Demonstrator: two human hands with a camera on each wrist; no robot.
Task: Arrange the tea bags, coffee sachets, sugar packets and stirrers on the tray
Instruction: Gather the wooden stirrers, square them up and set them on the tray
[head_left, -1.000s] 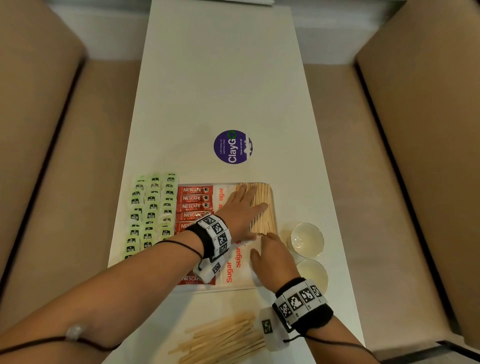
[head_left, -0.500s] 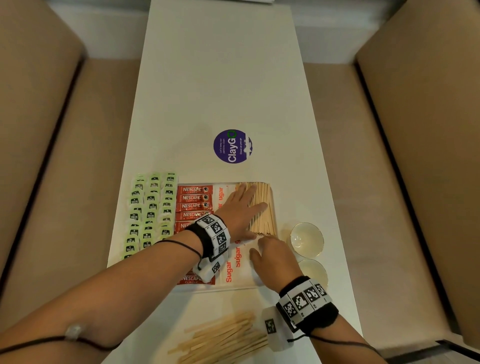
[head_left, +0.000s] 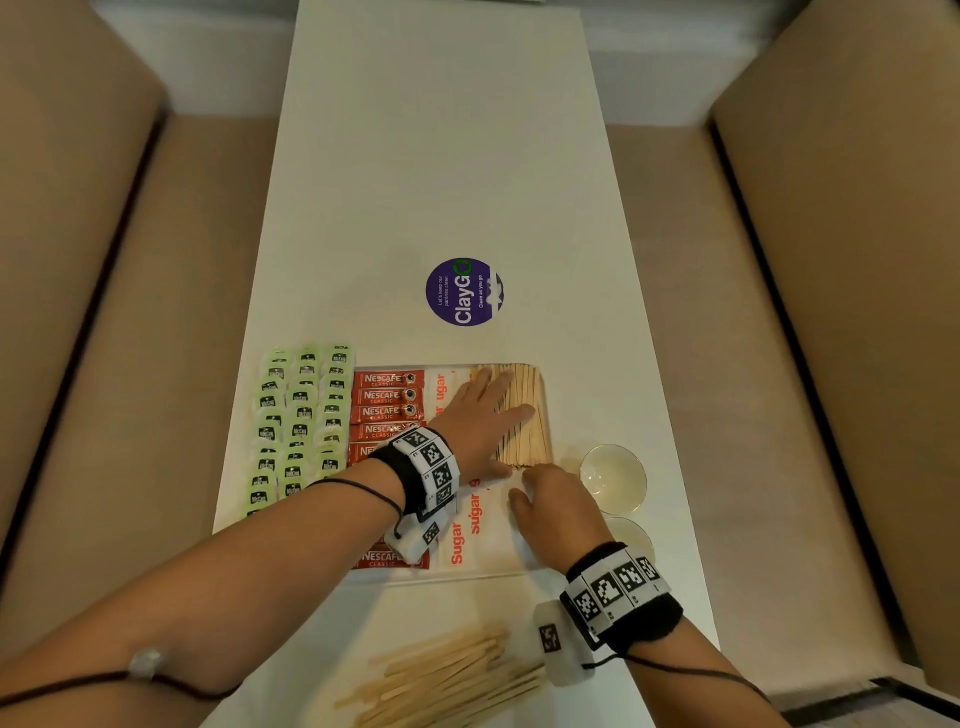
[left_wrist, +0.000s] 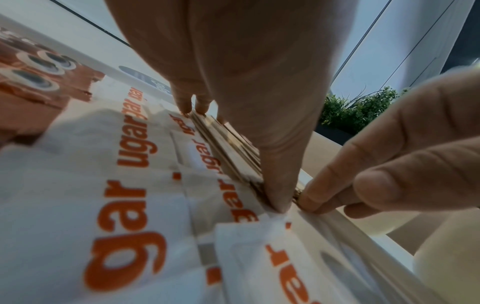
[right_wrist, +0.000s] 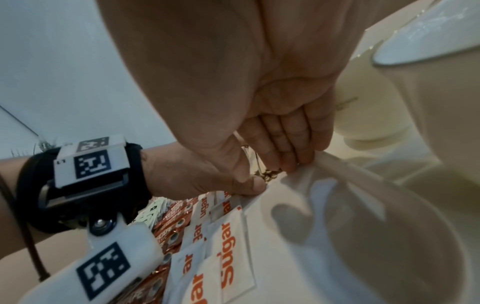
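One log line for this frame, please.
left hand flat on stirrers | right hand squaring their near ends | tray | loose stirrers remain

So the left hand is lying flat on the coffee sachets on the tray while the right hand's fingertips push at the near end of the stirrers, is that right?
Not quite: the left hand lies flat on the stirrers, not the coffee sachets, as the head view shows. The right hand does push at the stirrers' near end.

Both arms are going bare, no sleeves, each one wearing a black wristband (head_left: 655, 618) with white blocks carrying black-and-white square markers. A white camera pod (right_wrist: 85, 265) with its own marker is hanging under the left band (head_left: 400, 470) off a screwed bracket, and thin dark cables (head_left: 358, 486) are trailing back along both forearms.
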